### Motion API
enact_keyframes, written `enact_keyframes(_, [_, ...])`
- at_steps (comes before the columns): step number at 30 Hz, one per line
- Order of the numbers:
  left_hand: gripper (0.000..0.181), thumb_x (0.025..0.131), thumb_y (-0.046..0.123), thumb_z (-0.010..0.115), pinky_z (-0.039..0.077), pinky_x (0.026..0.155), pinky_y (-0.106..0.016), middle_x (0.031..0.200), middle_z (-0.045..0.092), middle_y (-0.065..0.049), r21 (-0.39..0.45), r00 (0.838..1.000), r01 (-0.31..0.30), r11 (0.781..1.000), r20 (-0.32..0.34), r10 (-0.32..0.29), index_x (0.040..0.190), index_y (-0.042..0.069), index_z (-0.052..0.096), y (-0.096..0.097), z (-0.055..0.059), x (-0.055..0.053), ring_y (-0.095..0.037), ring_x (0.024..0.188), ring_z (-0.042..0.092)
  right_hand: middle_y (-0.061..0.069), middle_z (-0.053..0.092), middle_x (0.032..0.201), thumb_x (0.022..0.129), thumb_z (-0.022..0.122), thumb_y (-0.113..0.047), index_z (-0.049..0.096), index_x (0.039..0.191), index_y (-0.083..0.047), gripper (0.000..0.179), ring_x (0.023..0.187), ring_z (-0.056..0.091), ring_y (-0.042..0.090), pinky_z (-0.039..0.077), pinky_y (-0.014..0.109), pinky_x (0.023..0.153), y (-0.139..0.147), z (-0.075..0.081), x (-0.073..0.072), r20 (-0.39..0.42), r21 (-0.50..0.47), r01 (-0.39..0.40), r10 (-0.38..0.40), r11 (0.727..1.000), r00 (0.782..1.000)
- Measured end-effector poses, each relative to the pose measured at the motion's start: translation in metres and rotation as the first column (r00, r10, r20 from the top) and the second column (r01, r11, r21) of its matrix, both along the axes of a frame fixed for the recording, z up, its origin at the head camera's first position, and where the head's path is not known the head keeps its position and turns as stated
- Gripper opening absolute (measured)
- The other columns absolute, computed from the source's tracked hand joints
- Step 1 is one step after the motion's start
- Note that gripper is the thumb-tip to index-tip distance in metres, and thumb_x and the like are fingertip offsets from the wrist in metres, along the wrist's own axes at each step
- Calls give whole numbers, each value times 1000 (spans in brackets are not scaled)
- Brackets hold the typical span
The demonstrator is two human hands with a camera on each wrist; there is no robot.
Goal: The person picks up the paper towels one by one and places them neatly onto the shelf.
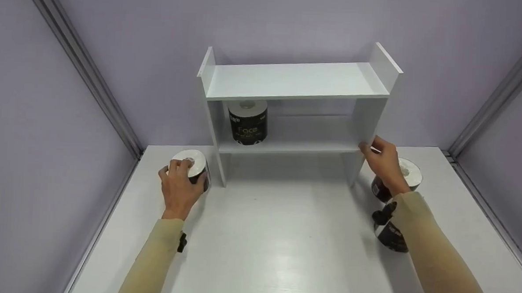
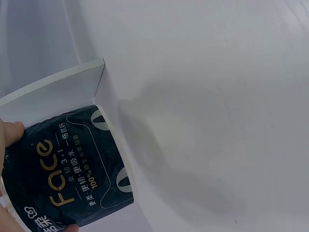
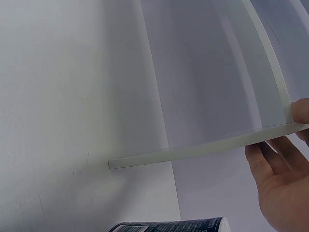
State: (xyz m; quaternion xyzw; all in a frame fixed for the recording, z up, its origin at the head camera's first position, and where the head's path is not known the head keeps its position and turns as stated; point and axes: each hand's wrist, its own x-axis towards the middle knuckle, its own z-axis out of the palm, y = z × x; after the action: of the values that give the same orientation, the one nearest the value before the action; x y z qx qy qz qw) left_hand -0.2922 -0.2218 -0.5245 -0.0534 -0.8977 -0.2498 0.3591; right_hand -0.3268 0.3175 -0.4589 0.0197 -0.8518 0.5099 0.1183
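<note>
My left hand (image 1: 181, 187) grips a paper roll (image 1: 197, 158) in a dark wrapper, which stands upright beside the left side panel of the white shelf unit (image 1: 290, 81). In the left wrist view the wrapper (image 2: 72, 169) reads "Face", with thumb and fingertips on its edges. My right hand (image 1: 384, 163) pinches the right side panel at the height of the middle board; the right wrist view shows thumb and fingers (image 3: 263, 169) on either side of that panel (image 3: 207, 149). Another roll (image 1: 248, 126) stands at the left end of the middle board.
Right of the unit stands a roll (image 1: 411, 174), partly behind my right wrist. Nearer to me is another dark-wrapped roll (image 1: 392, 237), partly covered by my sleeve. The unit stands on a white table (image 1: 279, 235) against a pale wall (image 1: 292, 24); side walls flank the table.
</note>
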Motion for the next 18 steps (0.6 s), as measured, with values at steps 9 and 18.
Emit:
enact_keyframes(9, [44, 88, 23, 88, 37, 111, -65, 115, 65, -26, -24, 1000, 10, 1000, -9, -10, 119, -1, 70, 4, 7, 4, -45, 109, 62, 21, 58, 155, 109, 60, -32, 54, 156, -5, 55, 143, 57, 38, 48, 53, 117, 0, 1, -1, 18, 8, 5, -5, 1000, 1000])
enact_keyframes(18, [42, 87, 23, 90, 38, 107, -65, 111, 65, -24, -42, 999, 20, 999, -49, -22, 116, 0, 71, 7, 10, 8, -43, 106, 63, 21, 54, 158, 109, 59, -30, 51, 158, -3, 56, 147, 53, 40, 45, 54, 120, 0, 1, 2, 8, -17, -25, 25, 1000, 1000])
